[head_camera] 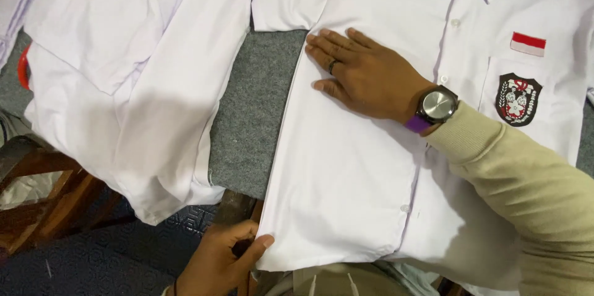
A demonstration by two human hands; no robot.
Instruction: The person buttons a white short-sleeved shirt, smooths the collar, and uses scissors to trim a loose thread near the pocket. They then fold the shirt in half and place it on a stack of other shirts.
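Note:
A white short-sleeved shirt (pixel 346 172) with buttons lies spread flat, front up. It has a red-and-white patch and a dark crest badge (pixel 518 99) on its chest pocket. My right hand (pixel 365 73), with a ring and a wristwatch on a purple strap, lies flat and palm down on the shirt's front near the sleeve. The fingers point left. My left hand (pixel 219 262) is at the bottom edge and pinches the shirt's lower hem corner, thumb on top of the cloth.
A second white shirt (pixel 124 73) lies crumpled to the left and hangs over the edge of the grey padded surface (pixel 253 110). Below it stand wooden furniture (pixel 43 191) and a blue patterned floor (pixel 105 259). A red object (pixel 23 67) peeks out at the far left.

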